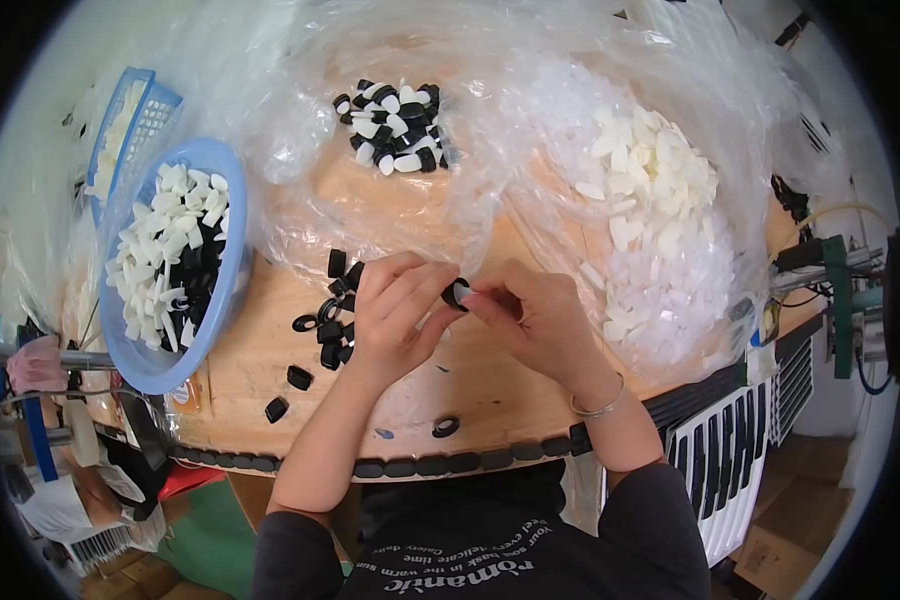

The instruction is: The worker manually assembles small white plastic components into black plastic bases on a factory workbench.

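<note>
Head view showed both hands meeting above the round wooden table (270, 370), near its front edge. Left hand (395, 315) had its fingers curled, thumb and fingertips pinched on a small black cap (454, 292). Right hand (530, 315) was also closed in a pinch, fingertips touching the same cap from the other side, pressing a small white piece against it; silver bangle (600, 405) sat on that wrist. Cap was held in the air just above the table, between the two hands.

Loose black caps (328, 325) lay in a cluster just left of the left hand, a few more strayed toward the table's front-left edge, and a single black ring (446, 427) lay near the front edge. Blue plastic basin (160, 365) sat at the table's left side, filled with white and black assembled pieces. Pile of black-and-white caps (395, 125) lay at the table's far side on clear plastic sheeting (530, 130). Heap of white plastic pieces (650, 200) filled the table's right side, inside the plastic bag.
</note>
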Demonstrator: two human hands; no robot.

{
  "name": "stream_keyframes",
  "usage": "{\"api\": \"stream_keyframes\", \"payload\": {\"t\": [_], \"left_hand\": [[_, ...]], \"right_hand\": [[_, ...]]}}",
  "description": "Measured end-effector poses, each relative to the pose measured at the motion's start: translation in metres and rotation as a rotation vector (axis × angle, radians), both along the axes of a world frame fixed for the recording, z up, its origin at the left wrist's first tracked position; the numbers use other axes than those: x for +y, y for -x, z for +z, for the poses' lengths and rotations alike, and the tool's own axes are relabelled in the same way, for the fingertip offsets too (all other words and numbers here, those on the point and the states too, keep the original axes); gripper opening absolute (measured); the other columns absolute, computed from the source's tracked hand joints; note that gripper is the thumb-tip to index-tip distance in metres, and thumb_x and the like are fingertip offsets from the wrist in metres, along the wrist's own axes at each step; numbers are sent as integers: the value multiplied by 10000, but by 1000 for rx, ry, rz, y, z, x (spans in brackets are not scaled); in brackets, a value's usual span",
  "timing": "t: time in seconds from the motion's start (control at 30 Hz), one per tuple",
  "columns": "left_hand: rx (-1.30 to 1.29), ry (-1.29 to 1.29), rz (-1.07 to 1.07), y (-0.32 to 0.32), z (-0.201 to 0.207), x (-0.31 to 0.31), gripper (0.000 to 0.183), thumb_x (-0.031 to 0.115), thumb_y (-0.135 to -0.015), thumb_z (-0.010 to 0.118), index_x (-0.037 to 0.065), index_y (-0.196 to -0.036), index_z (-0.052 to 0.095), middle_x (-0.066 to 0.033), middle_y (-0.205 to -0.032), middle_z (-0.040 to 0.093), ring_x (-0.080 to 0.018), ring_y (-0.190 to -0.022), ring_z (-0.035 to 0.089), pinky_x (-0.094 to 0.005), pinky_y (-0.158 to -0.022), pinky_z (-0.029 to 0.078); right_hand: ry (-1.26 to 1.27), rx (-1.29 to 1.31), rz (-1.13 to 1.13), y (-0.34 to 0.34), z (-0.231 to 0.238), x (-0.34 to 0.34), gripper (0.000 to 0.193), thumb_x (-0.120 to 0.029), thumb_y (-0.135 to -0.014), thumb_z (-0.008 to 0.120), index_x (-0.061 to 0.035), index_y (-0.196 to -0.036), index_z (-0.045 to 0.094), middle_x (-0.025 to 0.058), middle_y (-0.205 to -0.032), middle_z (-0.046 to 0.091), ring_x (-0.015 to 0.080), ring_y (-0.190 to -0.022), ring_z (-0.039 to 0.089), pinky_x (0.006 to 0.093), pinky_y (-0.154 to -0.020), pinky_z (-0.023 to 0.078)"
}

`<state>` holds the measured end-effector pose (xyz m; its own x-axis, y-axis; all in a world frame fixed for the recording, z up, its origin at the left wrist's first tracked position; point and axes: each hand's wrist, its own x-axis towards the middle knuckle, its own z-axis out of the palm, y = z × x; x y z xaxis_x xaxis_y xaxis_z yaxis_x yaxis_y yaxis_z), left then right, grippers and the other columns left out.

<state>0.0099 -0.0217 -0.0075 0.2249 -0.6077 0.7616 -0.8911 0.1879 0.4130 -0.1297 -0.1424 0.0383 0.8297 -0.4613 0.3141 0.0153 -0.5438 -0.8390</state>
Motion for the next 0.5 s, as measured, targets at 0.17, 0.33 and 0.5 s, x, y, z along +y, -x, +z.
{"api": "stream_keyframes", "payload": {"t": [0.17, 0.33, 0.5], "left_hand": [[-19, -12, -4, 5, 2, -2, 461, 125, -610, 805, 11, -1033, 664, -72, -951, 670, -268, -879, 593, -352, -753, 444], [82, 16, -49, 8, 6, -1, 444, 53, -608, 788, -11, -1029, 665, -102, -941, 678, -290, -876, 593, -354, -760, 464], [108, 47, -62, 10, 9, -1, 437, -6, -603, 762, -19, -1030, 668, -115, -933, 686, -293, -879, 592, -351, -754, 482]], "right_hand": [[136, -150, 14, -2, -7, 1, 124, -69, -810, 737, -21, -859, 633, 68, -652, 613, 134, -525, 578, 248, -494, 443], [44, -207, 16, -2, -4, 6, 178, -108, -801, 760, -42, -802, 595, 56, -615, 558, 133, -501, 519, 252, -475, 411], [107, -185, 67, 0, -6, 3, 310, -152, -778, 795, -71, -726, 501, 5, -584, 481, 81, -490, 441, 240, -448, 346]]}}
